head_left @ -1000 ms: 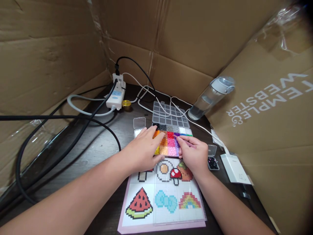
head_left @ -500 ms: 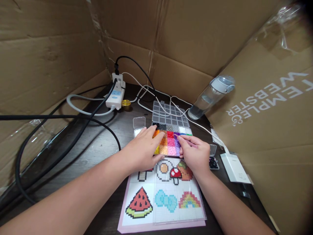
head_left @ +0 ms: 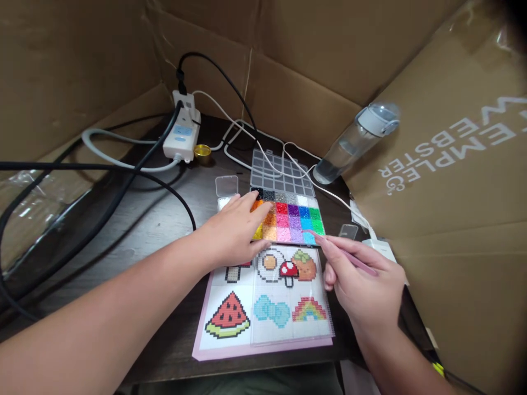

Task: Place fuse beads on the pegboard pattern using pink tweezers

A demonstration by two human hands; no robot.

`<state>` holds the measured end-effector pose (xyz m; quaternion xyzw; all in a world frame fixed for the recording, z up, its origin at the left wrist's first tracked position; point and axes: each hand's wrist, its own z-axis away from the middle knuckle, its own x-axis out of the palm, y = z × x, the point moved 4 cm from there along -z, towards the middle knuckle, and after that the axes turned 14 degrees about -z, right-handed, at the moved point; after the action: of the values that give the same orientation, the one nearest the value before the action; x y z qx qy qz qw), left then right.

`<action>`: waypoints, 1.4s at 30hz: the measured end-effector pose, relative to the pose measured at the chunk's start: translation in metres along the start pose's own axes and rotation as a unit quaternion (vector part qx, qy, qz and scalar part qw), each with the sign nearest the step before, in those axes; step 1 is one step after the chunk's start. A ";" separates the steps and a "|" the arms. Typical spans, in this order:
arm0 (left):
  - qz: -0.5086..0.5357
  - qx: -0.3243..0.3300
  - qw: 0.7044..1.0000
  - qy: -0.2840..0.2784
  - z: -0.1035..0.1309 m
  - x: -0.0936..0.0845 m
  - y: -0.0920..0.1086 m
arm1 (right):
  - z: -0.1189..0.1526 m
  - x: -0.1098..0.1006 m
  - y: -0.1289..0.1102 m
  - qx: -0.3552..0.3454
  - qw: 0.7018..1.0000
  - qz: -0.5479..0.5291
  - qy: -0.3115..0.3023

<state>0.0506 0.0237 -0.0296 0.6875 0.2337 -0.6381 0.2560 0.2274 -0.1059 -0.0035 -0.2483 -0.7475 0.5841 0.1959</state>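
Note:
An open bead box (head_left: 293, 222) holds beads of many colours in its compartments, its clear lid (head_left: 280, 174) folded back. My left hand (head_left: 234, 227) rests over the left side of the box with fingers spread. Pink tweezers (head_left: 354, 260) are pinched in my right hand (head_left: 358, 280), their tip over the light blue beads at the box's lower right. Below the box lies a pattern sheet (head_left: 228, 315) with a watermelon, and a clear pegboard (head_left: 292, 329) overlies its right part. A small red and white mushroom of beads (head_left: 289, 271) sits on the pegboard.
A power strip (head_left: 181, 134) with black and white cables stands at the back left, beside a small gold cup (head_left: 202, 153). A water bottle (head_left: 354, 144) stands back right. Cardboard walls (head_left: 304, 71) surround the table (head_left: 164, 351). A white charger (head_left: 381, 249) is partly behind my right hand.
My right hand has moved right and towards me with the tweezers, uncovering the purple, blue and green beads. The camera view has shifted; my left hand stays on the box.

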 end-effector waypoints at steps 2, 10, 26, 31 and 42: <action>0.000 -0.001 1.000 0.000 -0.001 0.000 0.000 | 0.014 -0.010 0.000 -0.001 1.000 0.019 -0.009; -0.010 0.000 1.000 0.003 -0.003 0.001 0.001 | 0.054 -0.030 0.013 -0.011 0.998 0.052 -0.038; 0.004 0.001 1.000 0.009 -0.005 0.001 0.002 | 0.067 -0.034 0.030 -0.015 0.997 0.074 -0.022; 0.024 -0.002 1.000 0.007 -0.005 0.002 0.001 | 0.065 -0.033 0.029 0.000 0.998 0.064 -0.026; 0.007 -0.002 1.000 0.005 -0.005 0.002 0.002 | 0.064 -0.034 0.029 0.011 0.997 0.073 -0.012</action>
<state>0.0555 0.0257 -0.0312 0.6916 0.2319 -0.6325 0.2607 0.2209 -0.1704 -0.0470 -0.2930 -0.7235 0.6077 0.1462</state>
